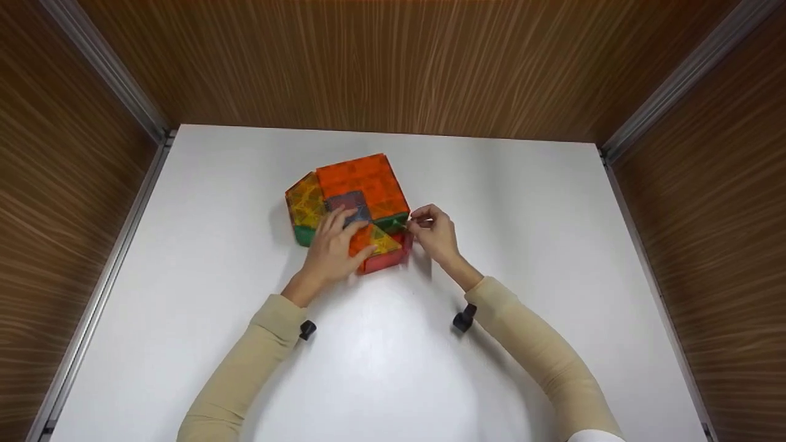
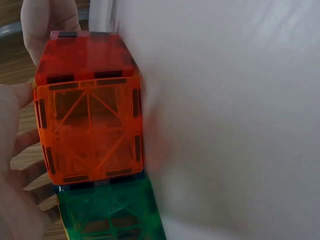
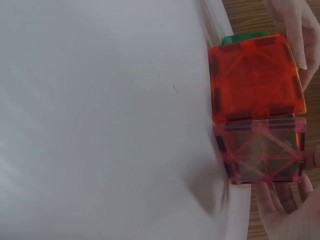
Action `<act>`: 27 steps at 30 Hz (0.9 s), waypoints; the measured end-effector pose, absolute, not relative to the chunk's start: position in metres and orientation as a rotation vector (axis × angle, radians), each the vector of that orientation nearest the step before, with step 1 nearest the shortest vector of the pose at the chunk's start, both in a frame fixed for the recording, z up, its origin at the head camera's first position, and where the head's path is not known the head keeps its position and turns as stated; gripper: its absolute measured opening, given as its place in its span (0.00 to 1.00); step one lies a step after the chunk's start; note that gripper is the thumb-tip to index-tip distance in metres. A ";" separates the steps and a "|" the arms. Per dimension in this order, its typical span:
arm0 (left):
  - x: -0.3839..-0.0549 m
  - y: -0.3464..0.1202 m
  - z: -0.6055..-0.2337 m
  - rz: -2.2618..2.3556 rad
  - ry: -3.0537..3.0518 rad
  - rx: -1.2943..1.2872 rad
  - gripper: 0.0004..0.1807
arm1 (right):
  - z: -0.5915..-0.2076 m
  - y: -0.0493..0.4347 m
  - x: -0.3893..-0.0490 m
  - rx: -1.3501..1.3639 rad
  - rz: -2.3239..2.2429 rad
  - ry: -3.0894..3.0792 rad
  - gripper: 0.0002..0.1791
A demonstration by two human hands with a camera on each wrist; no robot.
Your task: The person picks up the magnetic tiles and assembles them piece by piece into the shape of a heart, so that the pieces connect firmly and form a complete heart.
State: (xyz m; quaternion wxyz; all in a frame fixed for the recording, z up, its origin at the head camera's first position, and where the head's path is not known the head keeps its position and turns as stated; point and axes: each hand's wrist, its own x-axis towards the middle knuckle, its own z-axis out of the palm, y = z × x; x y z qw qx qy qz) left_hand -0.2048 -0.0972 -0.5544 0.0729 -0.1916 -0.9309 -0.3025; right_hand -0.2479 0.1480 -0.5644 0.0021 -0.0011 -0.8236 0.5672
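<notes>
Coloured see-through magnetic tiles form a low boxy structure with a large orange top [image 1: 362,175]. My left hand [image 1: 331,252] rests with spread fingers on its near-left part, over a bluish-purple tile [image 1: 347,199] and beside a yellow triangle tile [image 1: 385,242]. At the near-right corner, my right hand [image 1: 437,236] has thumb and fingers bent together on the edge of a pink tile [image 3: 262,150]. That tile stands beside a red-orange side tile [image 3: 255,77]. In the left wrist view, an orange side tile [image 2: 92,132] sits between red [image 2: 87,60] and green [image 2: 110,210] ones.
A white tabletop [image 1: 522,202] carries the structure. Brown wood-grain panels [image 1: 381,67] rise at the back and both sides, with metal rails along the corners. A black wrist camera [image 1: 463,319] hangs at the right sleeve, another [image 1: 307,329] at the left.
</notes>
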 end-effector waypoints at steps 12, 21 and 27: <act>-0.204 -0.094 -0.555 -0.895 -2.795 -0.584 0.28 | -0.570 0.170 -0.249 0.039 1.698 -2.698 0.13; -0.203 -0.094 -0.555 -0.898 -2.806 -0.569 0.27 | -0.584 0.190 -0.252 0.145 1.494 -2.869 0.14; -0.203 -0.094 -0.555 -0.896 -2.830 -0.556 0.28 | -0.586 0.189 -0.249 0.254 1.403 -2.852 0.13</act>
